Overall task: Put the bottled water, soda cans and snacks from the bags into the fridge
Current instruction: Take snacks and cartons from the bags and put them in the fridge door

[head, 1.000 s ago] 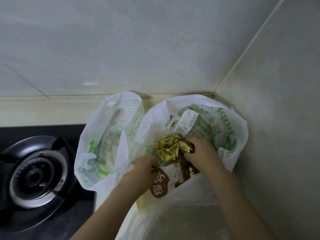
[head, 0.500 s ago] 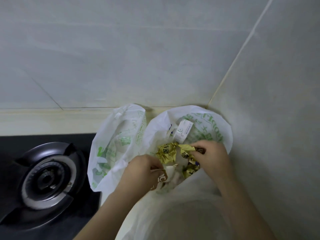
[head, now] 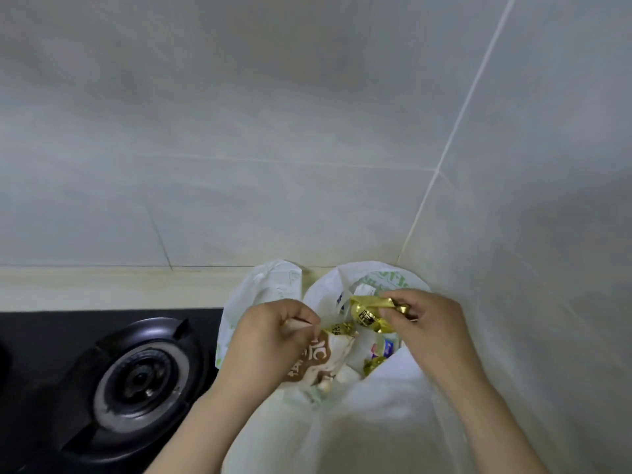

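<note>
Sideways, gold snack (head: 367,314) in right hand (head: 431,326), packet (head: 321,360) in left hand (head: 270,336)

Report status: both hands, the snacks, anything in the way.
Left hand grips brown-and-white snack packet. Right hand pinches gold-wrapped snack, both over open white bag. Fridge not in view; nothing blocks the hands.

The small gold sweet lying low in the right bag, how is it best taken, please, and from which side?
The gold sweet lies deep between the brown packet and the near wall of the white bag, so its sides are closed off. Probably pinch its crinkled foil from straight above, through the bag's open mouth.
</note>
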The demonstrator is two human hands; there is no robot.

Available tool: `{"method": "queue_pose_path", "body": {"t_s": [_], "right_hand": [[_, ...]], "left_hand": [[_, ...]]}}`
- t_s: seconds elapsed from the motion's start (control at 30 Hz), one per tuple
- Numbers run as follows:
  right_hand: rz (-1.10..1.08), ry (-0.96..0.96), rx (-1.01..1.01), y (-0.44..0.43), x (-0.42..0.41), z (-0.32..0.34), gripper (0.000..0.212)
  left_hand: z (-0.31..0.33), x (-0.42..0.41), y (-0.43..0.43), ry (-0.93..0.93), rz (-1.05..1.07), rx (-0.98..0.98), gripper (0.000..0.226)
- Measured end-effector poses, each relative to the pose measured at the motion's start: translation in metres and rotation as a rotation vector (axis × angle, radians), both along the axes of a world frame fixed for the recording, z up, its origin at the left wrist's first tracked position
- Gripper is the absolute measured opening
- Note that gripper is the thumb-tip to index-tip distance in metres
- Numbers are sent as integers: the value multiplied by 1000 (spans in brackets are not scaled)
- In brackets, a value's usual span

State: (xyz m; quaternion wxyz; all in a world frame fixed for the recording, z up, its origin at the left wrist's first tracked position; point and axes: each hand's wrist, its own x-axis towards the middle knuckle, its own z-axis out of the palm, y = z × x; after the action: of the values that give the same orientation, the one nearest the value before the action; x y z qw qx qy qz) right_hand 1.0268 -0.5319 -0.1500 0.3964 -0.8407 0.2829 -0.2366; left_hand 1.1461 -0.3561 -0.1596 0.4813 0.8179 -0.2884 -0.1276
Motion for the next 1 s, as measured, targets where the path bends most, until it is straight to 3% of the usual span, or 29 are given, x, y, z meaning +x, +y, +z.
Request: {"method": "queue_pose_path", "body": {"t_s": [0.17, 0.3, 0.4, 0.7, 1.0], "right_hand": [[-17, -175, -1, 37, -8, 40, 47], [5, -272, -13, 62, -4, 56, 29], [58, -349, -31, 76, 2, 68, 27], [364, -557, 1, 101, 20, 113, 29], [765, -712, -9, 188, 29, 163, 33]], "left_hand": [[37, 1, 39, -80, 44, -116, 18], [61, -3, 68, -127, 70, -189, 14], [79, -6, 86, -162, 123, -193, 12], [136, -45, 140, -334, 375, -171, 13], [184, -128, 231, -546, 799, -127, 13]]}}
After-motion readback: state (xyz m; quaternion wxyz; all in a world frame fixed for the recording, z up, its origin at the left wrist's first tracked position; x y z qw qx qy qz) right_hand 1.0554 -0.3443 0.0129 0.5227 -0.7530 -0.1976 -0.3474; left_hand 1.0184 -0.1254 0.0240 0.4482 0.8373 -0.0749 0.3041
